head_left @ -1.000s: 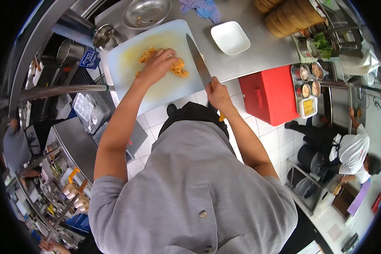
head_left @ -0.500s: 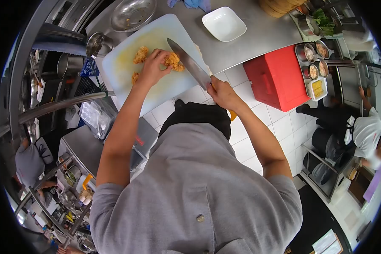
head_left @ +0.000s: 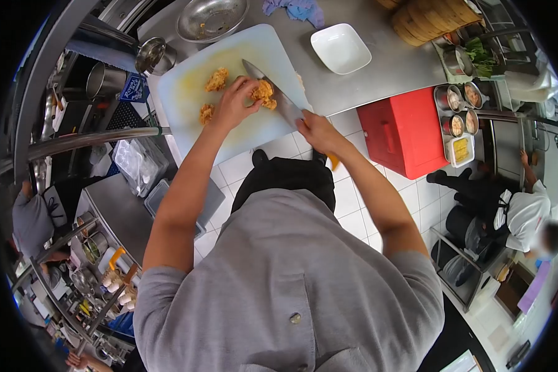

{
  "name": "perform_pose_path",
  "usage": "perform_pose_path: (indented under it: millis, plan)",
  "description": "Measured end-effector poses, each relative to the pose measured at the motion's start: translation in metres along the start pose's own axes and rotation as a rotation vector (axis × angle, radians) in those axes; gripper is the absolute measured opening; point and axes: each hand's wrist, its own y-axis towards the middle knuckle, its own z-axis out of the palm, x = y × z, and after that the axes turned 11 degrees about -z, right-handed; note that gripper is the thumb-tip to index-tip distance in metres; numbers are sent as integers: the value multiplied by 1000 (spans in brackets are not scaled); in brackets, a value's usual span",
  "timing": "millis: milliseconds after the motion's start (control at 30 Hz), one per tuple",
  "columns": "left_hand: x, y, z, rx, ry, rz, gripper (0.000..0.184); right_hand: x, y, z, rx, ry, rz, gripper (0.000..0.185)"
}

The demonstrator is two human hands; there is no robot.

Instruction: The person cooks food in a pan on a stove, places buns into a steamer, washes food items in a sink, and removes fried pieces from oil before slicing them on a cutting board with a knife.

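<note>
My left hand (head_left: 237,103) is over the white cutting board (head_left: 192,68), its fingers gripping a golden fried piece (head_left: 263,92) at the board's right part. In my right hand (head_left: 317,132) is the handle of a large knife (head_left: 287,108), whose blade lies slanted close along the right side of that piece, tip pointing up and left. Two more fried pieces rest on the board left of my left hand, one higher (head_left: 217,79) and one lower (head_left: 206,113).
A white square bowl (head_left: 341,49) stands right of the board; a metal strainer (head_left: 212,18) is above it. Bamboo steamers (head_left: 433,22) and a red box (head_left: 398,133) are to the right. One person (head_left: 521,214) is at the far right, another (head_left: 32,218) far left.
The knife blade has moved left, from beside the board's right edge to close against the fried piece. My left hand has drawn back from the left pieces and gripped the right one.
</note>
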Motion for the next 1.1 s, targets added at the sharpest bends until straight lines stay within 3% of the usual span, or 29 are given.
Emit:
perform_pose_path:
  millis: [133,267,333,500,733,933,1033,1100]
  plan:
    - [-3,-3,-2,-17,12,7,41,15,31,17,-17,122,82,25]
    - [-3,-6,-2,-31,-42,-46,48,16,-12,30,-55,-41,44,24]
    - [-3,-17,-1,-6,-75,-89,51,32,-20,41,-44,-88,180,25]
    - [-11,-48,-21,-57,265,-76,45,68,25,82,-36,-448,259,20]
    - [10,-96,-32,-155,252,-69,35,98,22,30,-25,-690,240,18]
    - [-18,-47,-27,-226,104,-114,35,96,44,9,105,-778,239,14]
    - [-4,-14,-2,-172,67,-71,36,90,48,7,101,-783,224,12]
    - [0,-3,9,-18,15,-104,37,89,43,9,112,-779,222,11]
